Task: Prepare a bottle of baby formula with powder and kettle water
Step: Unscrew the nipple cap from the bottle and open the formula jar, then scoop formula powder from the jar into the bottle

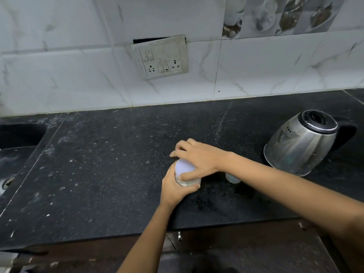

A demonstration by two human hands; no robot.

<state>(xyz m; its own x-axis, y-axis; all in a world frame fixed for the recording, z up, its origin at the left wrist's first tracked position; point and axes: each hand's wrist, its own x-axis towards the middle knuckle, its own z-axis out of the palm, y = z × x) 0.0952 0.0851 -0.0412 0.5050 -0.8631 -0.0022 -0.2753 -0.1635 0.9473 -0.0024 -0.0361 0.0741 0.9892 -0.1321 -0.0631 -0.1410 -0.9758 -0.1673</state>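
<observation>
A small clear jar with a white lid [184,166] stands on the black counter [110,164], near its middle. My left hand [173,187] wraps around the jar's body from the near side. My right hand [199,159] lies over the lid with its fingers curled round the rim. A steel kettle [301,142] with a black lid and handle stands at the right. Behind my right forearm a pale bottle-like object [232,177] shows only partly.
A dark sink [13,154] is sunk into the counter at the far left. A switch and socket plate [160,57] hangs on the tiled wall behind. Cabinet fronts [236,247] lie below the counter's front edge.
</observation>
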